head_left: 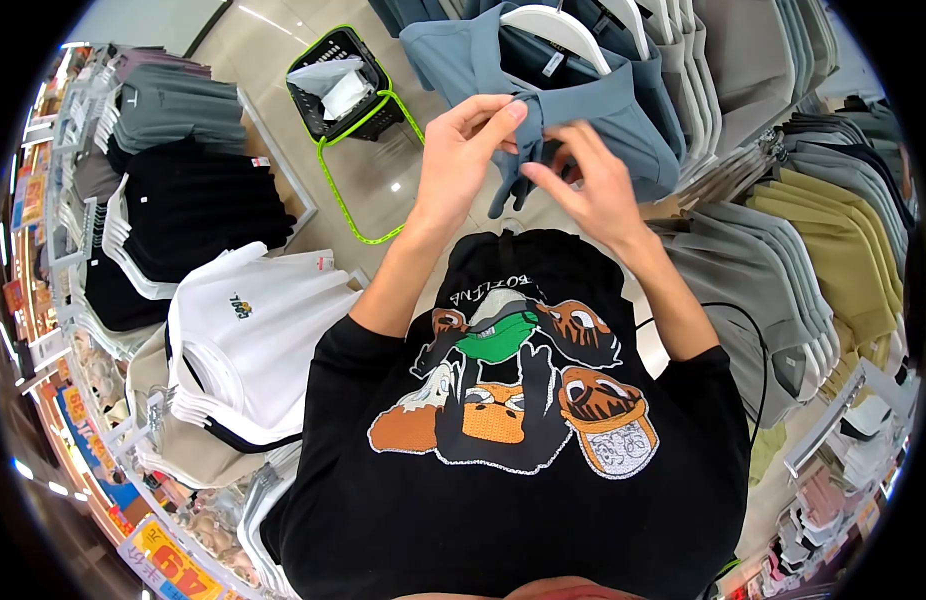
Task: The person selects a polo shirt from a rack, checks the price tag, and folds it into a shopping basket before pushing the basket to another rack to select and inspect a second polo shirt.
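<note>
A blue-grey collared shirt (593, 115) hangs from a white hanger (558, 30) at the top of the view, its collar spread and a small tag at the neck. My left hand (458, 155) pinches the front edge of the shirt below the collar between thumb and fingers. On the other side of that edge is my right hand (595, 185), its fingers bent and blurred by motion, with thumb and forefinger apart close to the cloth. Below the hands, a strip of the shirt's front dangles down.
A black basket (358, 125) with a lime-green handle stands on the floor, white items inside. White shirts (263, 310) and black shirts (203, 205) hang at left. Grey shirts (733, 270) and olive shirts (823, 230) hang at right. A price sign (173, 560) is at lower left.
</note>
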Available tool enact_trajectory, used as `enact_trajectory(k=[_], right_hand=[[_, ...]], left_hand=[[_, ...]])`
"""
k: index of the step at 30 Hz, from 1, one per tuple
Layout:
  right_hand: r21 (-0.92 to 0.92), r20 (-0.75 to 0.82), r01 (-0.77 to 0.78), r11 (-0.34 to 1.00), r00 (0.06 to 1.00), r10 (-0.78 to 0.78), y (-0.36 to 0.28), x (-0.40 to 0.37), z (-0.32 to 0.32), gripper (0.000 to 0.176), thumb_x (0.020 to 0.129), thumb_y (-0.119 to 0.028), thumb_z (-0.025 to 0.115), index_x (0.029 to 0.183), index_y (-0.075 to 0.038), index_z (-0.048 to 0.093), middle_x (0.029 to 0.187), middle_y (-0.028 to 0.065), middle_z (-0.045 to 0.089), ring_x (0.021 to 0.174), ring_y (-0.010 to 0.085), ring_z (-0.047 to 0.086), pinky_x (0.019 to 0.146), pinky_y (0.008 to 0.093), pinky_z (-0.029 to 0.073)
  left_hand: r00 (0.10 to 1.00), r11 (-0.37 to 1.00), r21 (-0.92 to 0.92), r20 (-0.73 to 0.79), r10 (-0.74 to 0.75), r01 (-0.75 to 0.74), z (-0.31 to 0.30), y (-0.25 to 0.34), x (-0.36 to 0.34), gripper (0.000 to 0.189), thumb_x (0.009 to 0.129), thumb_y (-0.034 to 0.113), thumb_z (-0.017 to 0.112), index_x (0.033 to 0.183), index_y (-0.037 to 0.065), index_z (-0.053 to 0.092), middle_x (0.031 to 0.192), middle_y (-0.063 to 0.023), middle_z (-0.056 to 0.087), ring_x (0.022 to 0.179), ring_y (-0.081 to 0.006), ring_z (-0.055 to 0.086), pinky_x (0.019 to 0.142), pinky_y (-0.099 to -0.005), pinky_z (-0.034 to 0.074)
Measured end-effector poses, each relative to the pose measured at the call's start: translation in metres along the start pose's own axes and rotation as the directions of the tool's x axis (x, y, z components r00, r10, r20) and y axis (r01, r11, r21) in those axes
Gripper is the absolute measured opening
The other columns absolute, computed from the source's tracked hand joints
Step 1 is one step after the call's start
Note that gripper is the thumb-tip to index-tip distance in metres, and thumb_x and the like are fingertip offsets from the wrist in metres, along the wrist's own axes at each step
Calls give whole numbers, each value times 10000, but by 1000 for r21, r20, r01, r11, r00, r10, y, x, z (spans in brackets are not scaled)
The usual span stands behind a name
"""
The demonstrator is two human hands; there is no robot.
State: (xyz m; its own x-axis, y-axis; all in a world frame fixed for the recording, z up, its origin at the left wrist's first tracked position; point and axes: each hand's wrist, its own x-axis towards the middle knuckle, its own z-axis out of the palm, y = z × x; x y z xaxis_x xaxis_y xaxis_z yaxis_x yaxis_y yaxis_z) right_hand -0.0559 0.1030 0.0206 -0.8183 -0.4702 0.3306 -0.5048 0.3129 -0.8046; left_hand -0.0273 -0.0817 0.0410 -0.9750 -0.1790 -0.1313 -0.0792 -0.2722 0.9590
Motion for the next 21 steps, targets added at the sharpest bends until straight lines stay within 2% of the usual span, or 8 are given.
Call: enact_trajectory(k=[2,4,8,10,11,13,18,21], right_hand=[[47,23,-48,998,999,47,4,-3,8,269,916,-221,754,1055,-10,665,977,82,647,693,199,623,635,328,508],[231,49,-86,969,996,77,7,-1,12,268,953,-237,721,1051,5,665,938,90,642,708,177,601,653,308,491],[344,63,-134,929,991,119,0,2,4,247,986,-230,688,995,14,647,850,73,594,692,150,527,644,292,450],[391,92,-215,895,977,195,5,4,0,251,1015,-220,648,947,18,604,785,54,518,679,141,452,624,297,405],[391,90,-216,894,976,196,5,4,-2,251,1015,-220,648,947,18,604,785,54,518,679,141,452,624,297,405],[362,111,-210,908,977,182,3,6,-7,271,1033,-223,617,914,15,562,756,48,457,672,144,416,612,311,385],[355,194,-194,914,972,131,2,6,-19,288,1041,-240,602,916,15,555,755,49,447,672,138,412,608,311,380],[345,231,-190,919,966,113,5,9,-24,293,1034,-245,609,906,14,559,743,47,444,660,135,409,599,313,377]], left_hand=[[999,998,-57,25,-40,42,1,2,2,215,965,145,716,1102,-21,713,956,-38,707,863,-106,643,789,-283,533],[998,986,-160,35,-45,50,2,4,3,209,967,136,710,1104,-21,706,970,-41,700,864,-111,643,794,-280,532],[1000,993,-119,9,13,-12,5,9,-1,221,974,162,708,1082,-31,708,948,-26,698,836,-85,614,764,-250,506],[985,989,116,156,78,-96,-3,4,-3,205,975,157,709,1066,-26,703,940,-11,690,850,-74,607,769,-241,493],[985,989,117,157,76,-95,-4,3,-5,205,975,157,709,1066,-26,703,940,-11,690,850,-74,607,769,-241,493],[982,971,231,189,9,-53,-4,3,-9,186,981,136,695,1069,-28,693,939,-26,686,861,-92,621,798,-259,510],[963,959,276,269,-6,-71,-5,16,-7,154,976,122,694,1042,-18,695,898,-14,670,827,-86,608,771,-239,489],[943,955,293,328,-65,-36,-4,21,-6,132,970,112,692,995,-17,680,861,-3,646,795,-84,581,756,-245,471]])
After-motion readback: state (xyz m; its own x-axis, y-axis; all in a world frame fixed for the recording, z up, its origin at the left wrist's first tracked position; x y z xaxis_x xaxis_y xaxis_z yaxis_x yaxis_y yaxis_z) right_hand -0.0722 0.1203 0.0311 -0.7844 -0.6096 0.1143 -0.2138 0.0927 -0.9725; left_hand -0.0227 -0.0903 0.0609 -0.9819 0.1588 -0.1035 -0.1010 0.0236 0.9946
